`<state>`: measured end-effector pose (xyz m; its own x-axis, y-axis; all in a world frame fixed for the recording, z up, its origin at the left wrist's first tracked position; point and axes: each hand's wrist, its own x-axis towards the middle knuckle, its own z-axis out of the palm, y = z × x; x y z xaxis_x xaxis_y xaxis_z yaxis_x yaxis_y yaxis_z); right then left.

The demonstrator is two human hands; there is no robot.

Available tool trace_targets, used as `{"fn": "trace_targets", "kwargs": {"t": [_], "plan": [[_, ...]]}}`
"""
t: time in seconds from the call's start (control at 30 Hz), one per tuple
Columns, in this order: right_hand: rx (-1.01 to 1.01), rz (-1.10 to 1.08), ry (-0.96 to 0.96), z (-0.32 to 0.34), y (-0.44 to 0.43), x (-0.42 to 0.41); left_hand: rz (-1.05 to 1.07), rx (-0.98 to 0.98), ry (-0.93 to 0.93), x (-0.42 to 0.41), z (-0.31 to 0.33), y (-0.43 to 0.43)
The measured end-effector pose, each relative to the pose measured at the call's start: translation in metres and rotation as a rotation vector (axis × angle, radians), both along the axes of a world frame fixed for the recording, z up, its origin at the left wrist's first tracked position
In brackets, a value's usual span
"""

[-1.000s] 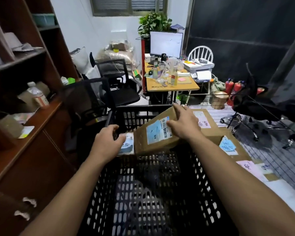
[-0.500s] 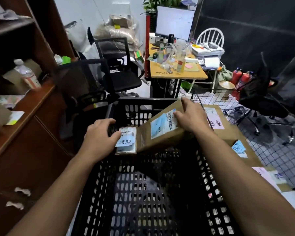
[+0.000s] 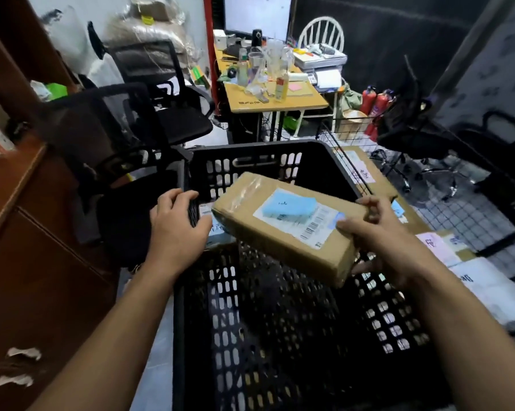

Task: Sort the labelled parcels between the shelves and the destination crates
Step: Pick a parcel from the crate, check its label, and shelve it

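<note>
One tilted parcel [image 3: 280, 235] gripped by right hand [image 3: 382, 232] above open crate [image 3: 250, 161], left hand [image 3: 176, 229] clasping crate's left rim

Mid-frame, the right hand [image 3: 380, 232] grips a tilted box [image 3: 250, 223] over the crate [image 3: 250, 161]. Left of it, the left hand [image 3: 176, 229] holds a parcel [image 3: 219, 232].

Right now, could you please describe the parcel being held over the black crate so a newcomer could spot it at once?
Find the black perforated crate mid-view. Over its open top the right hand grips a long brown cardboard parcel, tilted. Unlike the parcels lying flat right of the crate, it is raised and has a blue note on its white barcode label.
</note>
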<state>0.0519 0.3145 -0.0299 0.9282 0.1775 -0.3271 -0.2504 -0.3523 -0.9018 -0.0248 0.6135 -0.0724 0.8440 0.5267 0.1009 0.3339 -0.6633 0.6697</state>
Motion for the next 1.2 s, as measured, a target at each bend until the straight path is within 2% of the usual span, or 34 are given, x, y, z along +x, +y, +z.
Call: {"fn": "trace_targets", "kwargs": {"t": [0.13,0.2,0.3,0.47,0.53,0.63,0.7,0.77,0.9,1.03,1.2], "plan": [[0.005,0.023,0.16,-0.007,-0.028,-0.041,-0.043,-0.034,0.017,0.002,-0.003,0.001],[-0.062,0.029,0.177,-0.014,-0.035,-0.057,-0.058,-0.038,0.021,0.003,-0.004,0.003],[-0.168,0.043,0.202,-0.033,-0.029,-0.074,-0.078,-0.041,0.016,0.003,-0.006,0.003],[-0.223,0.078,0.328,-0.063,-0.003,-0.071,-0.108,-0.021,0.038,0.006,-0.008,0.005],[-0.312,0.198,0.348,-0.069,-0.008,-0.069,-0.112,-0.018,0.041,0.006,-0.009,0.006],[-0.58,0.534,0.396,-0.074,-0.018,-0.064,-0.111,-0.024,0.03,0.006,-0.009,0.005],[-0.635,0.658,0.41,-0.081,-0.015,-0.051,-0.109,-0.021,0.033,0.006,-0.009,0.006],[-0.606,0.72,0.431,-0.087,0.0,-0.039,-0.109,-0.012,0.043,0.006,-0.01,0.006],[-0.273,0.649,0.633,-0.113,0.028,-0.018,-0.085,0.007,0.06,0.007,-0.008,0.006],[-0.179,0.682,0.715,-0.131,0.04,-0.01,-0.058,0.029,0.077,0.008,-0.008,0.006],[-0.045,0.672,0.715,-0.124,0.036,0.003,-0.03,0.039,0.062,0.01,-0.008,0.005]]}}
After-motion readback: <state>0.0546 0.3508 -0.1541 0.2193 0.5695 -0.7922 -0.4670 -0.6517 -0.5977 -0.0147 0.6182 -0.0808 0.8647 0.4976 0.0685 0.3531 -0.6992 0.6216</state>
